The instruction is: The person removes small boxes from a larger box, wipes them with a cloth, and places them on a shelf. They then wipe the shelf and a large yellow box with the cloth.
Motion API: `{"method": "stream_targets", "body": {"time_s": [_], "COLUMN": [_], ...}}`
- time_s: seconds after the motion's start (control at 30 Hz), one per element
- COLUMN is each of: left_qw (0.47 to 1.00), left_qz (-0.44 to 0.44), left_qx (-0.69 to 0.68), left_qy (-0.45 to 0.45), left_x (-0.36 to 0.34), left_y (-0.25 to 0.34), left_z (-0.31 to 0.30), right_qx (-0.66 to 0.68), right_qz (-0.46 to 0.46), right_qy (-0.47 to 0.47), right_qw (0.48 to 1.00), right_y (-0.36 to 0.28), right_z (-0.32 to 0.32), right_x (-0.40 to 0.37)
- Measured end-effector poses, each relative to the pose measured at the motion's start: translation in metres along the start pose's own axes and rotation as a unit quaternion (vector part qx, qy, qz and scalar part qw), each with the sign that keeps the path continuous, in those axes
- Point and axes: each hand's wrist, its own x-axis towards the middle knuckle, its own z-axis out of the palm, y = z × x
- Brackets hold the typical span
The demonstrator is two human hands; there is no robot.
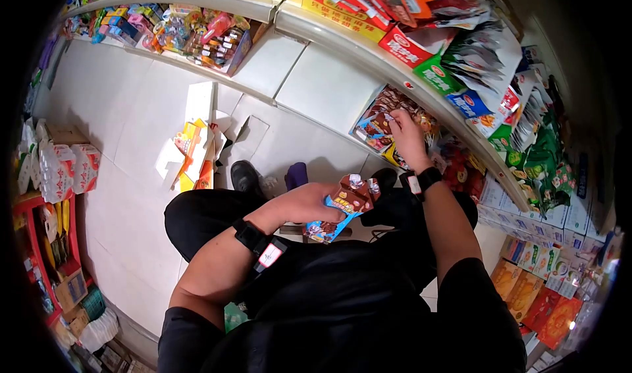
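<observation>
My left hand (307, 203) is wrapped round a brown and blue snack box (351, 198) in front of my lap. The box is tilted, its top is open, and small wrapped pieces show at its upper edge. My right hand (409, 138) is over a display box (376, 124) on the low shelf at the right, among brown wrapped snacks (395, 101). Its fingers are bent together against the wrappers; what lies between them is too small to make out.
Above the display box runs a curved shelf (454, 103) with hanging snack packets. Torn cardboard (191, 150) lies on the tiled floor to the left. Toys and sweets (210, 37) fill the upper-left shelf. Wrapped packs (69, 169) stand at the far left, and stacked boxes (536, 294) at lower right.
</observation>
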Motion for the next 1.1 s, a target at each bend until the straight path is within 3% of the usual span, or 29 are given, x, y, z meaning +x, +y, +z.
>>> {"method": "stream_targets", "body": {"time_s": [0.2, 0.27, 0.5, 0.57, 0.6, 0.63, 0.67, 0.73, 0.77, 0.8, 0.93, 1.0, 1.03, 1.1], "left_qw": [1.000, 1.000, 0.999, 0.999, 0.997, 0.997, 0.997, 0.995, 0.996, 0.997, 0.999, 0.995, 0.994, 0.994], "left_qz": [-0.008, -0.003, -0.002, 0.006, 0.015, 0.003, 0.005, 0.002, -0.003, -0.001, 0.012, -0.007, 0.006, 0.005], "left_qx": [0.025, 0.026, 0.023, -0.003, -0.028, -0.045, -0.043, -0.064, -0.059, -0.057, -0.010, 0.013, -0.070, -0.036], "left_qy": [-0.001, 0.002, 0.033, 0.049, 0.065, 0.066, 0.063, 0.073, 0.059, 0.058, 0.045, 0.099, 0.090, 0.101], "left_x": [0.000, 0.001, 0.005, 0.004, 0.005, 0.005, 0.008, 0.015, 0.013, 0.012, 0.012, 0.010, 0.008, 0.009], "left_y": [0.010, 0.010, 0.007, 0.011, 0.015, 0.017, 0.012, -0.002, 0.003, 0.005, 0.002, 0.003, 0.006, -0.003], "left_z": [-0.009, -0.010, -0.013, -0.015, -0.016, -0.017, -0.016, -0.014, -0.014, -0.013, -0.005, -0.003, -0.002, -0.006], "right_qx": [-0.098, -0.080, -0.092, 0.090, 0.089, 0.198, 0.299, 0.373, 0.385, 0.396, 0.428, 0.425, 0.406, 0.367], "right_qz": [0.056, -0.022, -0.051, -0.021, -0.021, 0.103, 0.222, 0.298, 0.265, 0.224, 0.255, 0.258, 0.269, 0.307], "right_qy": [-0.085, -0.040, 0.043, -0.011, -0.009, -0.135, -0.254, -0.281, -0.311, -0.301, -0.249, -0.234, -0.209, -0.155], "right_qw": [0.990, 0.996, 0.993, 0.996, 0.996, 0.965, 0.893, 0.833, 0.828, 0.838, 0.830, 0.836, 0.848, 0.864], "right_y": [0.001, 0.006, 0.010, 0.025, 0.007, -0.033, -0.063, -0.089, -0.094, -0.088, -0.072, -0.065, -0.060, -0.045], "right_z": [0.016, 0.021, 0.012, 0.011, 0.000, -0.017, -0.029, -0.033, -0.033, -0.028, -0.022, -0.030, -0.036, -0.046], "right_x": [0.008, 0.007, 0.002, -0.004, -0.009, -0.016, -0.027, -0.056, -0.062, -0.070, -0.089, -0.090, -0.087, -0.078]}}
